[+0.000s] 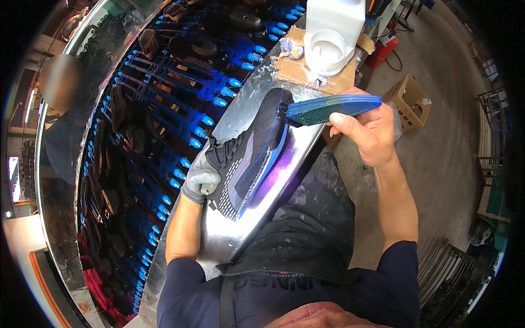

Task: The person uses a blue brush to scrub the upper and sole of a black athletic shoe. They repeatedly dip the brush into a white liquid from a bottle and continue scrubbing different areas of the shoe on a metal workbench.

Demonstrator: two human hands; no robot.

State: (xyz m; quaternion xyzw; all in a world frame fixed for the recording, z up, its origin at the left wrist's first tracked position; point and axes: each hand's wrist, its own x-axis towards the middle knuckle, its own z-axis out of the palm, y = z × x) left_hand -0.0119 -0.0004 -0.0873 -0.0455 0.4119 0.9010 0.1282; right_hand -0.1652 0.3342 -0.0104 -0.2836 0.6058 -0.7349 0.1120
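Just ahead and to the right of the gloved left hand [199, 181], which grips it near the laces [220, 153], is the black knit sneaker upper [249, 158]; the bare right hand [374, 131] pinches a blue-green shoe sole [334, 106], its inner end at the upper's far end. This looks like lining-up, so the next move calls for matching edges before pressing.

We see matt knit cloth on the shoe [249, 153], shiny metal on our bench [220, 232], smooth plastic on the white container [336, 23].
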